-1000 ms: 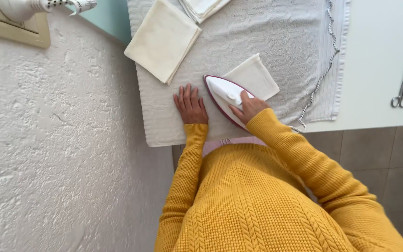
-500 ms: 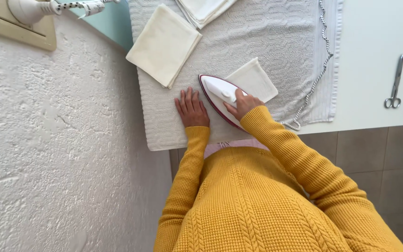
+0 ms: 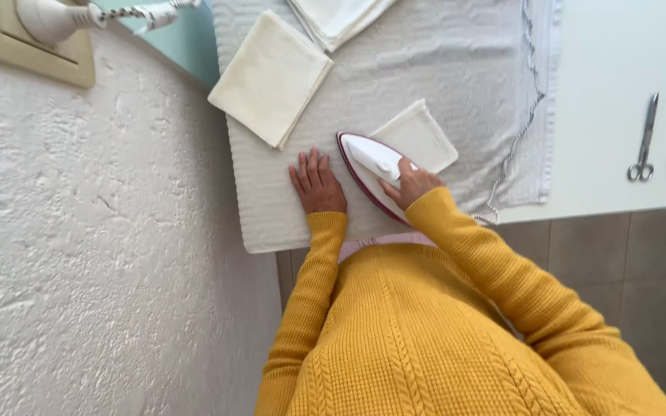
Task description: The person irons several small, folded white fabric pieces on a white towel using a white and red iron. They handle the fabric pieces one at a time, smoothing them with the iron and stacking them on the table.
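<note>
While pressed onto the small cream cloth (image 3: 419, 137), lies directly under the right hand (image 3: 412, 183): a white iron (image 3: 370, 168) with a dark red rim, pointing away from the wrist. Closed around the iron's handle, that grip. Rests flat just left of it, fingers spread and holding nothing, touching the grey-white towel (image 3: 433, 69): the left hand (image 3: 317, 183). Farther beyond the grip, on the same towel: a folded cream cloth (image 3: 270, 78). Well off to the right, on the white bench (image 3: 610, 100): steel scissors (image 3: 643, 139).
</note>
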